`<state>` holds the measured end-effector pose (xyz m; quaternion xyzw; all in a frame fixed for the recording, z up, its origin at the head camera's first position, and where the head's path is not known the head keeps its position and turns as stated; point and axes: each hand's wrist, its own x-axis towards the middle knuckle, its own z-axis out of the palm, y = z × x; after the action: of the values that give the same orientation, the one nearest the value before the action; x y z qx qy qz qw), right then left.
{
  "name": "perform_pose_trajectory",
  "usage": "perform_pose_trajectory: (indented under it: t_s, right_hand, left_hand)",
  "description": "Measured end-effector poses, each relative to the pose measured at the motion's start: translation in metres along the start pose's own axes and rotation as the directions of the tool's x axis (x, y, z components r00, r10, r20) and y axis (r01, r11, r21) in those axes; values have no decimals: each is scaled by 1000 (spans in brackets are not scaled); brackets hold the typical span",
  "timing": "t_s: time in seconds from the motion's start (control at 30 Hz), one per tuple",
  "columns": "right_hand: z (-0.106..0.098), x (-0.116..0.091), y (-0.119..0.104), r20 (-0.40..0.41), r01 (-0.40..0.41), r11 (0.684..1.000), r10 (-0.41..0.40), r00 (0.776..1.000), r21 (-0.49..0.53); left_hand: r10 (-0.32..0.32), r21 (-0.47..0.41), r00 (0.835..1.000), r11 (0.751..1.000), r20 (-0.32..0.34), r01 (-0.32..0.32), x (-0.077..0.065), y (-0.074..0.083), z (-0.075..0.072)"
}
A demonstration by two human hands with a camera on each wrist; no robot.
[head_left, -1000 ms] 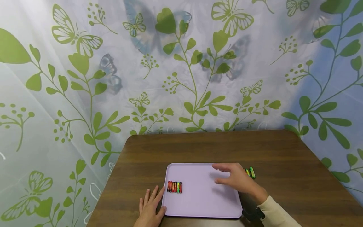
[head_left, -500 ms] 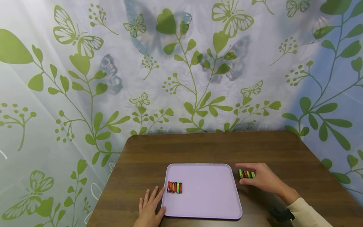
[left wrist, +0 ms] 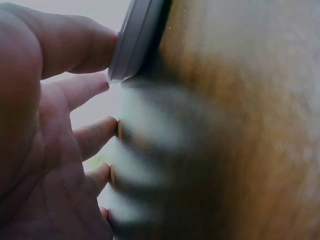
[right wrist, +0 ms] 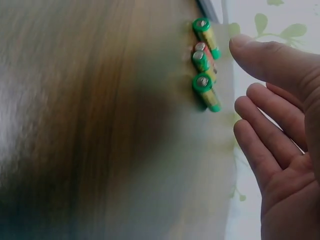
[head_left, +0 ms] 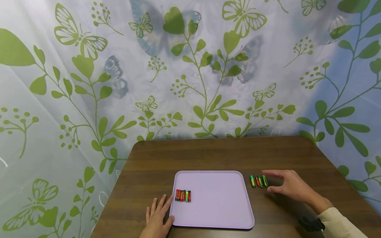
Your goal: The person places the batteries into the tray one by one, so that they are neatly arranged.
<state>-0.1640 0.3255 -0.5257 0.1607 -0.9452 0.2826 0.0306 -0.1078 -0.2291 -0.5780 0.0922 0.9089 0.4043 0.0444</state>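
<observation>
A light purple tray (head_left: 214,201) lies on the table. Near its left side, several batteries (head_left: 183,195), mostly red with one green, sit side by side in a row. My left hand (head_left: 157,216) rests spread on the table, its thumb and index finger touching the tray's left rim; the left wrist view shows them at the tray edge (left wrist: 129,45). Right of the tray is a loose group of green and red batteries (head_left: 259,181). Just right of that group hovers my right hand (head_left: 290,185), thumb and fingers apart, holding nothing. In the right wrist view the batteries (right wrist: 205,87) lie beyond the fingertips.
The brown wooden table (head_left: 220,153) extends behind and to both sides of the tray. A white curtain (head_left: 190,82) printed with green leaves and butterflies hangs behind it. A dark band (head_left: 311,224) is on the right wrist.
My right hand has moved right, from above the tray, past the loose batteries, to their right side, uncovering them. My left hand and the tray have stayed put.
</observation>
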Motion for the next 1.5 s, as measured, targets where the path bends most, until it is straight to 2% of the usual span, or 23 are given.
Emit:
perform_pose_trajectory:
  t_s: [0.1, 0.37, 0.53, 0.63, 0.77, 0.9, 1.03, 1.13, 1.37, 1.5]
  right_hand:
    - [-1, 0, 3, 1, -14, 1000, 14, 1000, -4]
    - [4, 3, 13, -18, -3, 999, 2, 1000, -36]
    - [10, 5, 18, -35, 15, 999, -16, 999, -36]
    - [13, 6, 20, -45, 20, 1000, -21, 999, -21]
    - [14, 6, 19, -44, 18, 1000, -18, 999, 4]
    - [16, 6, 20, -60, 27, 999, -26, 998, 18]
    - [18, 6, 21, -84, 28, 999, -26, 996, 20]
    - [19, 4, 21, -95, 26, 1000, -24, 995, 17]
    - [18, 2, 11, -103, 20, 1000, -18, 995, 18]
    - [19, 4, 1, -114, 45, 998, -40, 993, 41]
  left_hand:
    - [-6, -15, 1000, 1000, 9, 6, -1, 4, -1]
    - [-22, 20, 1000, 1000, 15, 22, 0, 5, -2]
    - [-43, -13, 998, 999, 50, 44, 0, 11, -6]
    - [-48, 3, 998, 999, 45, 48, 0, 8, -5]
    - [-37, 32, 999, 999, 33, 36, 2, -6, 2]
    - [-43, 26, 998, 999, 46, 42, 2, -5, 0]
    - [-36, 40, 999, 999, 25, 35, 1, -3, 0]
    - [-15, 26, 1000, 1000, 21, 14, 1, -3, 0]
    - [-33, 38, 999, 999, 28, 32, 0, -3, 1]
    - [-31, 44, 999, 999, 20, 30, 0, -5, 2]
